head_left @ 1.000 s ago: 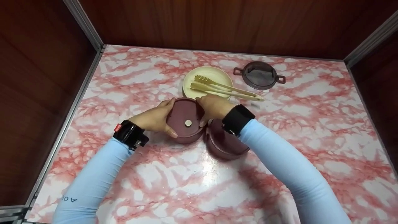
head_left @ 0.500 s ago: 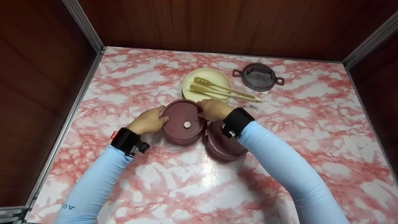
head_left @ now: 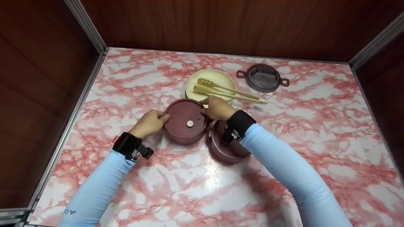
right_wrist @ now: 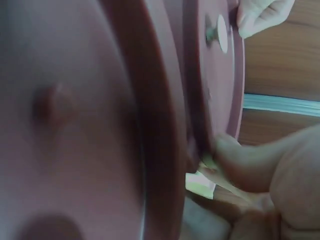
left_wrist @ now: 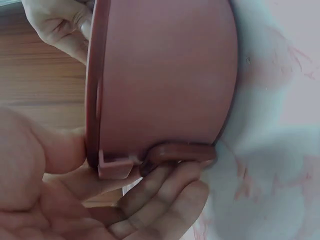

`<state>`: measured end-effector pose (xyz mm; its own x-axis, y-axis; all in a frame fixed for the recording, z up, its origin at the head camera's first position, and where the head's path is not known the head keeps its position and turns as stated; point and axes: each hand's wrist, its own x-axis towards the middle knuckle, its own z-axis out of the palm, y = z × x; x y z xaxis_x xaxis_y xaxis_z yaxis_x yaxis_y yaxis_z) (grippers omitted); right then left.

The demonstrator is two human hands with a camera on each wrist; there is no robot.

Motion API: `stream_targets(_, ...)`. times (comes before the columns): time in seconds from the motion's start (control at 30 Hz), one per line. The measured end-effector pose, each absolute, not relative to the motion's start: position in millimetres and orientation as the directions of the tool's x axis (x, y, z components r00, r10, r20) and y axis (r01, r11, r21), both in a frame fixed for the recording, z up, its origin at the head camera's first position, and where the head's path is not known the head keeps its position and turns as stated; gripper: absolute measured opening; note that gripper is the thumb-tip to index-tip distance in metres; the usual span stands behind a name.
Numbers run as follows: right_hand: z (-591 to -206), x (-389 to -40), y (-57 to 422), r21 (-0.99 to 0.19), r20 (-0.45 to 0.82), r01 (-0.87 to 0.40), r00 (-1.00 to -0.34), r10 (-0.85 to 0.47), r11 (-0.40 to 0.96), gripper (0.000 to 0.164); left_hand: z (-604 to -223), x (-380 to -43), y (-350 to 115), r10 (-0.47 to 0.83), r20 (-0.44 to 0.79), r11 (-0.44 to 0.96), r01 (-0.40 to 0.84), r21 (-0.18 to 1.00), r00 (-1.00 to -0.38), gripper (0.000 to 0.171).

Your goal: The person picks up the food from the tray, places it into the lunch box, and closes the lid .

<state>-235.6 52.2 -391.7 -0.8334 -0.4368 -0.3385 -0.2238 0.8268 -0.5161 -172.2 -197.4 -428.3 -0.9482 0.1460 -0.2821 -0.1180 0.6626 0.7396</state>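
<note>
A maroon toy-like pot [head_left: 181,136] stands in the middle of the head view, topped by a flat maroon lid [head_left: 180,113] with a small pale knob [head_left: 190,124]. At its left side my left hand [head_left: 151,123] holds on, the thumb at the lid's rim. In the left wrist view the fingers [left_wrist: 175,195] curl under the side handle [left_wrist: 182,151]. My right hand [head_left: 218,108] grips the pot's right side, thumb [right_wrist: 235,160] against the lid edge; its other fingers are partly hidden. Below the right wrist sits a second maroon pot [head_left: 224,151], partly covered by the arm.
Behind the pot is a cream pan [head_left: 192,80]. A slotted utensil [head_left: 205,82] and a spatula [head_left: 202,89] lie across it, handles to the right. Farther right lies a dark maroon lidded pot or lid with two loop handles [head_left: 263,78]. Wooden panels [head_left: 221,28] bound the table.
My left hand has slid from a wide hold around the pot's left side to its handle and rim. The pot has shifted slightly left. My right hand stays on the right side.
</note>
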Motion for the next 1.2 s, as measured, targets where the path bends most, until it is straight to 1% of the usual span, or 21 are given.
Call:
stream_targets(0.07, -390.9, -236.9, 53.7, -0.589, -0.313, -0.151, -0.863, -0.396, 0.794, 0.04, -425.2, -173.9, -197.4, 0.112, -0.281, 0.644, -0.146, 0.751, -0.953, 0.036)
stream_targets(0.13, -386.8, -238.5, 55.9, -0.695, -0.296, -0.057, -0.886, -0.357, 0.717, 0.039, -417.5, -176.0, -197.6, 0.074, -0.267, 0.623, -0.165, 0.765, -0.961, 0.036)
stream_targets(0.2, -379.0, -239.9, 59.1, -0.773, -0.242, -0.024, -0.913, -0.329, 0.634, 0.037, -404.9, -177.7, -197.2, 0.048, -0.229, 0.599, -0.155, 0.786, -0.972, 0.037)
stream_targets(0.3, -362.1, -238.8, 67.4, -0.855, -0.139, -0.035, -0.945, -0.295, 0.517, 0.032, -381.1, -177.9, -193.8, 0.031, -0.138, 0.575, -0.096, 0.812, -0.99, 0.039)
stream_targets(0.37, -350.4, -235.2, 76.1, -0.872, -0.059, -0.088, -0.957, -0.284, 0.481, 0.03, -366.3, -176.0, -189.1, 0.032, -0.069, 0.538, -0.041, 0.842, -0.997, 0.039)
stream_targets(0.43, -340.8, -229.0, 87.3, -0.899, -0.005, -0.115, -0.962, -0.272, 0.422, 0.029, -354.7, -172.7, -182.4, 0.038, -0.013, 0.487, 0.007, 0.873, -0.999, 0.04)
stream_targets(0.53, -333.1, -216.1, 108.7, -0.914, 0.059, -0.152, -0.967, -0.247, 0.376, 0.03, -346.8, -167.1, -167.5, 0.053, 0.031, 0.397, 0.049, 0.916, -0.998, 0.041)
stream_targets(0.63, -333.6, -200.8, 131.5, -0.902, 0.099, -0.176, -0.973, -0.207, 0.394, 0.03, -350.2, -162.6, -148.5, 0.089, 0.045, 0.346, 0.073, 0.935, -0.995, 0.04)
stream_targets(0.73, -341.4, -185.7, 152.6, -0.89, 0.095, -0.161, -0.981, -0.171, 0.427, 0.032, -360.8, -159.9, -129.2, 0.135, 0.042, 0.327, 0.084, 0.941, -0.99, 0.035)
stream_targets(0.83, -353.3, -172.5, 171.0, -0.88, 0.079, -0.137, -0.986, -0.144, 0.455, 0.032, -370.4, -157.9, -112.8, 0.174, 0.023, 0.342, 0.082, 0.936, -0.984, 0.034)
stream_targets(1.03, -372.9, -154.5, 197.5, -0.892, 0.043, -0.094, -0.991, -0.124, 0.443, 0.034, -380.3, -156.1, -91.4, 0.229, -0.034, 0.427, 0.069, 0.901, -0.973, 0.035)
stream_targets(1.2, -378.4, -148.3, 207.0, -0.881, 0.028, -0.089, -0.99, -0.137, 0.464, 0.035, -387.2, -156.2, -85.3, 0.277, -0.028, 0.467, 0.109, 0.878, -0.961, 0.031)
